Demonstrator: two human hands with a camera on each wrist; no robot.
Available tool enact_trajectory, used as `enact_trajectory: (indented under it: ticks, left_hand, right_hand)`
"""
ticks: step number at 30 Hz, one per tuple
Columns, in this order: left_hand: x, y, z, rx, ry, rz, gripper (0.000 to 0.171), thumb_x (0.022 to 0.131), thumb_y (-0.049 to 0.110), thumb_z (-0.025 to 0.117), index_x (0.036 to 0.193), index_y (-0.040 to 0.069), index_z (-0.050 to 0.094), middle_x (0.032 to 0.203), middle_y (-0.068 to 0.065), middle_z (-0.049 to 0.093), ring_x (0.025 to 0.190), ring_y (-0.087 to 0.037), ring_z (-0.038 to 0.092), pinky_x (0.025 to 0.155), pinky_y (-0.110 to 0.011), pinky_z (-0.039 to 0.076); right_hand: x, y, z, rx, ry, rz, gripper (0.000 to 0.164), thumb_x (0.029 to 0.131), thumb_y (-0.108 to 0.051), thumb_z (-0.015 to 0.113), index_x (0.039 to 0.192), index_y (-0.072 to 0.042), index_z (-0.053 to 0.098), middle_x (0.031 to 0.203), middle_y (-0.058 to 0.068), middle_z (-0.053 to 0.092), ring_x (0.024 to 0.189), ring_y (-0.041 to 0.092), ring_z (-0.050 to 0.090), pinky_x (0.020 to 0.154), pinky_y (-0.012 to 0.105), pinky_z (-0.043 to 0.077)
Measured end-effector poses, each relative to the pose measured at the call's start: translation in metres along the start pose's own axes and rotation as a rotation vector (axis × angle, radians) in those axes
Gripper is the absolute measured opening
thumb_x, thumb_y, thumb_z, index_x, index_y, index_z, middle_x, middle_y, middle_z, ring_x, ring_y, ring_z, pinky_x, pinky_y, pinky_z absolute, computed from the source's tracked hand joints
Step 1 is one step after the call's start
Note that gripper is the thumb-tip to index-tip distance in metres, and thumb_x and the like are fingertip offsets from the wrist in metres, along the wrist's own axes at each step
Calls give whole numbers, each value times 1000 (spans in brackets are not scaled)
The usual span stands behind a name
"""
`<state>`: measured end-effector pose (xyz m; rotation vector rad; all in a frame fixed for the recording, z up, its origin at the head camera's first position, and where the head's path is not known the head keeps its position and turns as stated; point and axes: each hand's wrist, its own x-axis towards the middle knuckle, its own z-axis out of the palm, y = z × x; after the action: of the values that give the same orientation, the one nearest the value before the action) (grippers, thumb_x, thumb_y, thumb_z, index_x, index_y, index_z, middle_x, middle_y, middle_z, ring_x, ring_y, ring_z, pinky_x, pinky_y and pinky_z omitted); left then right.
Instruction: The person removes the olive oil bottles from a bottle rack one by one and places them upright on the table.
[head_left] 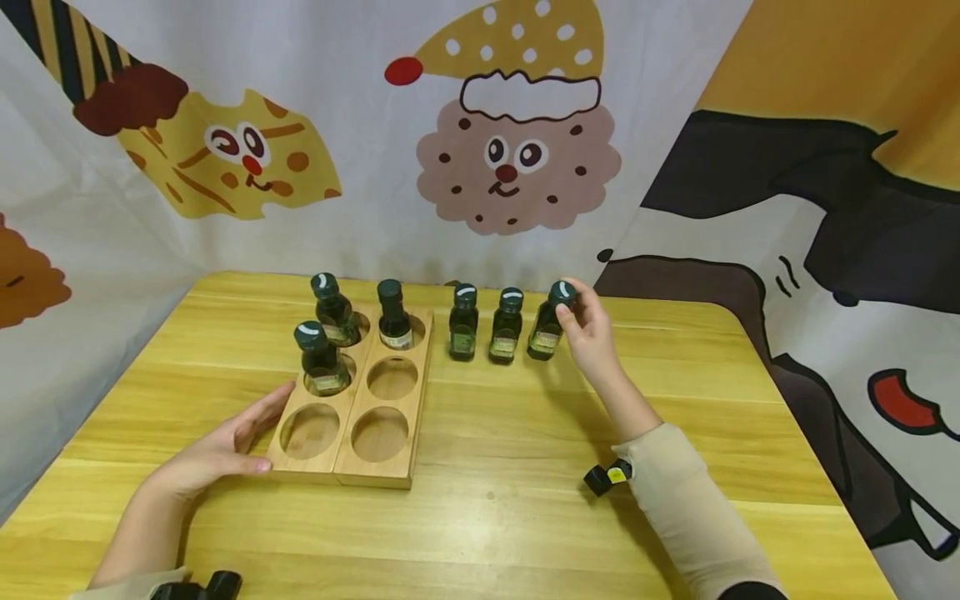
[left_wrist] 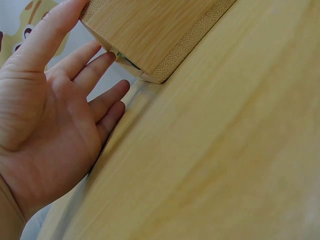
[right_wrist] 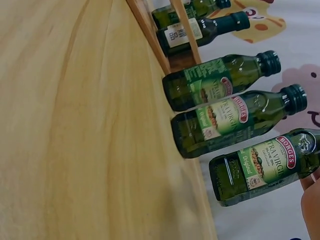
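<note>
My right hand (head_left: 588,337) pinches the dark green cap of an olive oil bottle (head_left: 543,337), the rightmost of a short row. That bottle leans slightly; whether its base touches the table, I cannot tell. Close on its left stand two like bottles (head_left: 462,329) (head_left: 505,329), both upright. My left hand (head_left: 232,442) rests against the left side of a wooden rack (head_left: 307,467), its fingers fairly straight and the thumb at the front corner. Three bottles sit in the rack's round holes: one back left (head_left: 337,317), one middle left (head_left: 324,367), one back right (head_left: 394,321).
The rack has two columns of round holes, and the bottoms of the front holes show. A yellow wooden table (head_left: 495,533) lies beneath everything. Right behind its back edge hangs a cloth (head_left: 360,242) printed with cartoon figures.
</note>
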<state>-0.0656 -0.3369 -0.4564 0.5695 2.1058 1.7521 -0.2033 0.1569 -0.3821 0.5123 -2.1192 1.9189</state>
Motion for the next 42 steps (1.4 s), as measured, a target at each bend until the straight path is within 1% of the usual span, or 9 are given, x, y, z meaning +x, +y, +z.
enact_trajectory:
  ticks: [4, 13, 18, 22, 28, 35, 39, 42]
  left_hand:
    - [0, -2, 0, -3, -1, 2, 93, 81, -4, 65, 155, 12, 12, 159, -5, 11, 132, 4, 26, 98, -12, 25]
    - [0, -4, -1, 2, -3, 17, 94, 80, -4, 66, 155, 12, 13, 159, -5, 14, 132, 3, 27, 98, -12, 25]
    - [1, -3, 0, 4, -5, 30, 94, 79, -5, 65, 155, 11, 12, 159, -6, 15, 133, 2, 28, 99, -12, 25]
    - [1, -3, 0, 5, -5, 26, 94, 79, -5, 65, 155, 11, 12, 158, -4, 15, 132, 2, 28, 98, -12, 25]
    - [0, -3, -1, 6, -9, 23, 94, 79, -5, 65, 155, 11, 12, 159, -5, 14, 132, 2, 28, 98, -12, 25]
    - [0, -3, -1, 0, -8, 18, 93, 80, -4, 65, 155, 12, 12, 159, -4, 14, 132, 2, 28, 98, -12, 25]
    - [0, -4, -1, 3, -4, 13, 93, 80, -4, 66, 155, 13, 12, 159, -5, 14, 132, 2, 28, 98, -12, 25]
    - [-1, -4, -2, 4, -1, 11, 94, 80, -4, 66, 155, 13, 13, 159, -7, 13, 132, 2, 27, 98, -12, 25]
  right_hand:
    - [-2, -7, 3, -6, -16, 11, 37, 96, 9, 46, 132, 16, 38, 128, 30, 45, 104, 11, 51, 90, 21, 45]
    - [-5, 1, 2, -41, -49, -16, 37, 95, 10, 47, 131, 16, 40, 123, 32, 47, 101, 13, 51, 85, 20, 45]
    - [-7, 4, 1, -59, -65, -7, 38, 95, 10, 47, 132, 15, 41, 125, 32, 47, 104, 12, 51, 88, 21, 45]
    - [-8, 6, 0, -56, -63, 5, 38, 95, 10, 47, 132, 15, 41, 127, 32, 46, 104, 12, 51, 88, 20, 45]
    - [-9, 7, -1, -48, -62, -3, 37, 95, 10, 47, 131, 15, 41, 127, 32, 47, 105, 12, 52, 89, 21, 45]
    - [-10, 8, -2, -63, -60, 17, 39, 96, 7, 47, 134, 13, 40, 129, 31, 46, 107, 17, 51, 89, 23, 46]
    - [-10, 7, -2, -70, -76, 24, 40, 97, 6, 46, 136, 13, 39, 129, 32, 46, 106, 17, 51, 89, 23, 46]
    - [-10, 4, -3, -88, -95, 18, 43, 98, 4, 46, 139, 12, 36, 128, 32, 46, 107, 16, 50, 90, 22, 44]
